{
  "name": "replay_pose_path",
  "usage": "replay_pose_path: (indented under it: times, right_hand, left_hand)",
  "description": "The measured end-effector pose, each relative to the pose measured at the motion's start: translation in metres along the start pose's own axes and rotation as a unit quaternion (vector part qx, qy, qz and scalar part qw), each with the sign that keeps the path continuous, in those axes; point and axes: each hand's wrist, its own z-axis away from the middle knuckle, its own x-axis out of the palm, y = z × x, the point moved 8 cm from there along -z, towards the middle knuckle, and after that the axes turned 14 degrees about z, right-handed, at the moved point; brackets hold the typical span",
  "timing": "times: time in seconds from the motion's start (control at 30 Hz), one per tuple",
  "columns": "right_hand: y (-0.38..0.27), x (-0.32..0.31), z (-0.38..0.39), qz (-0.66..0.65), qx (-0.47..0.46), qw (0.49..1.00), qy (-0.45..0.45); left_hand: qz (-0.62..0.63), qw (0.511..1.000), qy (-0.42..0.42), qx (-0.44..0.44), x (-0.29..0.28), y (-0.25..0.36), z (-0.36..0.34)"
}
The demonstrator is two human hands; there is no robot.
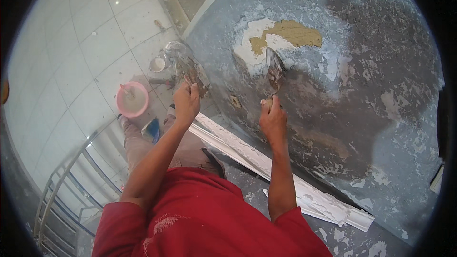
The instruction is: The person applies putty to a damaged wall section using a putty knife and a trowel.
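Nearest the camera, the red shirt point(200, 219) fills the lower edge, and both forearms rise from it toward the wall. The right hand point(273, 120) has its fingers curled tight around the handle of a pointed trowel point(275, 70), whose blade runs up from the knuckles and lies against the grey wall point(371, 66). Just beyond the blade tip sits a patch point(266, 38) of white filler, with a tan area of bare backing still showing on its far side. So the filling looks partly done: white covers the side of the gap nearer the fingers, while the tan part is not yet covered. Scraped, flaking spots spread well away from the hand, and they appear untouched. The left hand point(186, 101) is closed, fingers wrapped around the grip of a flat hawk board point(193, 74) that carries a smear of mix just above the knuckles; how much is left on it I cannot tell. Below both hands a white moulding strip point(266, 171) lies along the foot of the wall. Farther off, past the left fingers, a pink bucket point(132, 99) and a small can point(157, 64) stand on the tiled floor point(71, 43).
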Motion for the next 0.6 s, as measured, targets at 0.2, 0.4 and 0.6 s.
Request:
replay_pose_path:
  times: [0.2, 0.4, 0.6]
  right_hand:
    - [0.004, -0.003, 0.019, 0.026, 0.032, 0.999, 0.004]
    - [-0.004, 0.005, 0.010, 0.012, 0.021, 1.000, -0.016]
    - [0.002, 0.004, 0.005, 0.019, 0.022, 0.999, -0.014]
  left_hand:
    - [0.012, 1.000, 0.006, -0.003, -0.010, 0.002, 0.004]
    - [0.034, 0.999, 0.006, -0.015, -0.011, -0.006, -0.001]
    - [0.014, 0.999, -0.005, -0.036, -0.011, 0.004, 0.002]
